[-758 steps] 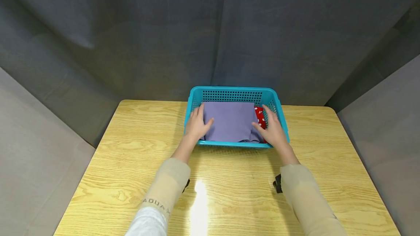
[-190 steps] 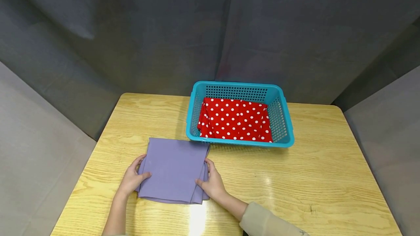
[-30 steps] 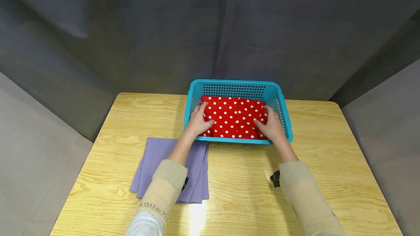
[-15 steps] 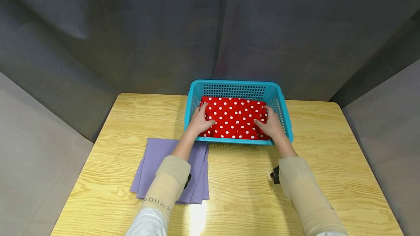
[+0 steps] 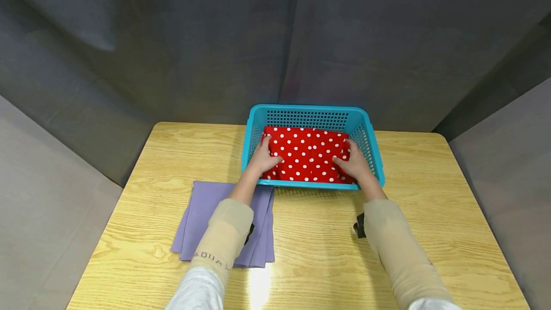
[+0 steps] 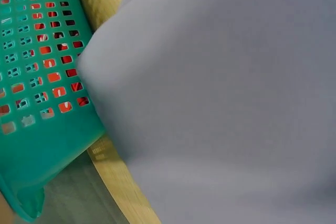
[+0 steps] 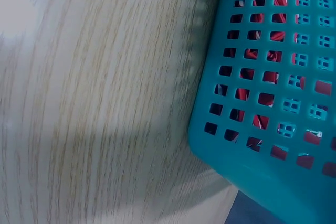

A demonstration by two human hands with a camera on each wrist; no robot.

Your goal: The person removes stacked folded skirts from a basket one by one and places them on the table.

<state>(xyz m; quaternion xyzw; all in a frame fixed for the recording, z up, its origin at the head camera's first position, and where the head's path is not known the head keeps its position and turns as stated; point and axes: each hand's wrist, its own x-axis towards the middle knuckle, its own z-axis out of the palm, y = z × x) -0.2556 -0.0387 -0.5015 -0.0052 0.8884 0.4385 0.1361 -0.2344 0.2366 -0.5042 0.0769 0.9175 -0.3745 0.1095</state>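
Note:
A folded red cloth with white polka dots point(image 5: 297, 154) lies inside a turquoise plastic basket point(image 5: 312, 185). My left hand point(image 5: 260, 159) reaches over the front rim and holds the cloth's left side, thumb on top. At the opposite side, my right hand point(image 5: 355, 161) grips the cloth, its thumb on top too. The fingertips under the sides are hidden. A folded purple cloth point(image 5: 206, 204) lies on the table, partly beneath my left forearm. Both wrist views show the basket's perforated wall point(image 7: 247, 72) with red behind the holes; neither shows a hand.
The wooden table point(image 5: 413, 204) carries the basket near its back edge. A dark grey curtain point(image 5: 215, 51) hangs close behind it, with paler panels at both sides. Purple cloth point(image 6: 220, 77) fills much of the left wrist view, beside the basket wall.
Earlier, the purple cloth lay in the basket over the red one; both hands then held it on the table at left. Now they are at the red cloth, nearly still over the last second.

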